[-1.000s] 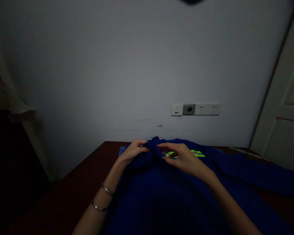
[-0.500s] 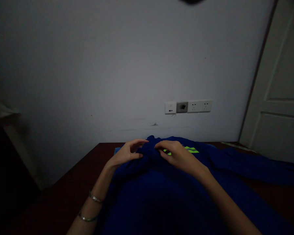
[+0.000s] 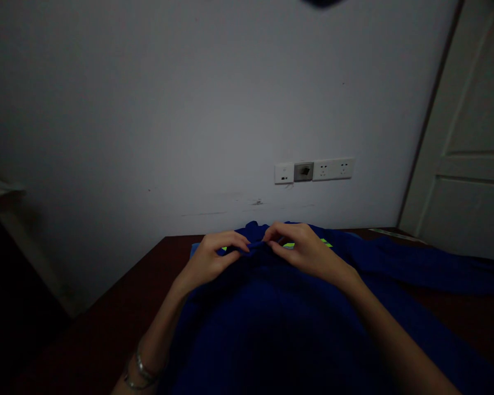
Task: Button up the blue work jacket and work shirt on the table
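Observation:
A dark blue garment (image 3: 280,312) with a yellow-green reflective strip (image 3: 326,243) lies spread over the table, one sleeve-like part stretching to the right. My left hand (image 3: 219,253) pinches a raised edge of the cloth between thumb and fingers. Close beside it, my right hand (image 3: 298,244) is closed on the same edge, fingertips pressed together. A short fold of blue fabric runs between the two hands. Two metal bangles (image 3: 142,368) circle my left wrist. The near part of the garment sinks into shadow.
The dark red table (image 3: 127,296) meets a pale wall (image 3: 189,109) at the back. A row of sockets and a switch (image 3: 313,171) is set in the wall. A white panelled door (image 3: 469,192) stands at the right. Something dark with a pale cloth (image 3: 0,186) is at the left.
My left thumb and fingers have closed from a looser opening onto the cloth edge. The fabric between my hands has changed from a bunch to a narrow fold. The view has shifted slightly.

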A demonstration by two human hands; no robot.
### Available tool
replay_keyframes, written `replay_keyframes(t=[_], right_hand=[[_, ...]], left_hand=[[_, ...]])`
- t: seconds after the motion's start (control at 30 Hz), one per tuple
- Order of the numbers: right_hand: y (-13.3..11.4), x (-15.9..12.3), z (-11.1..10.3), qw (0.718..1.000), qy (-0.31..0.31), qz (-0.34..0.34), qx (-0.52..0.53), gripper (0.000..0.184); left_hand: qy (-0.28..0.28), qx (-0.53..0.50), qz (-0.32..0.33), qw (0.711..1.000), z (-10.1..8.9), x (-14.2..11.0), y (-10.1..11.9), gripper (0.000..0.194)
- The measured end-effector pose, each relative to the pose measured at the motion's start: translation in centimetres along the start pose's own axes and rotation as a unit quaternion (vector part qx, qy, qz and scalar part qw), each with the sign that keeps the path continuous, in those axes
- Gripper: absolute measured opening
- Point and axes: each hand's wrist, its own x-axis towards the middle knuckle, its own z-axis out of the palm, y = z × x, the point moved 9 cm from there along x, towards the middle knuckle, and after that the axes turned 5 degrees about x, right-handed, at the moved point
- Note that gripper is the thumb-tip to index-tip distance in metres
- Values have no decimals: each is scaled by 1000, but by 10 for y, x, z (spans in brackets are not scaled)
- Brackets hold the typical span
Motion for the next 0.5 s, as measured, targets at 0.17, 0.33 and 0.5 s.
replay_keyframes(t=[0.17,0.33,0.5], right_hand=[[-7,-1,1,1000,0,-11,24,15],[-12,0,3,999,4,-43,3,17],[-19,-1,8,996,-36,-84,-9,23]], left_hand=[[-93,32,21,995,11,-5,10,24],[-125,4,32,992,13,-7,14,26],[-114,-50,20,992,6,-8,7,21]])
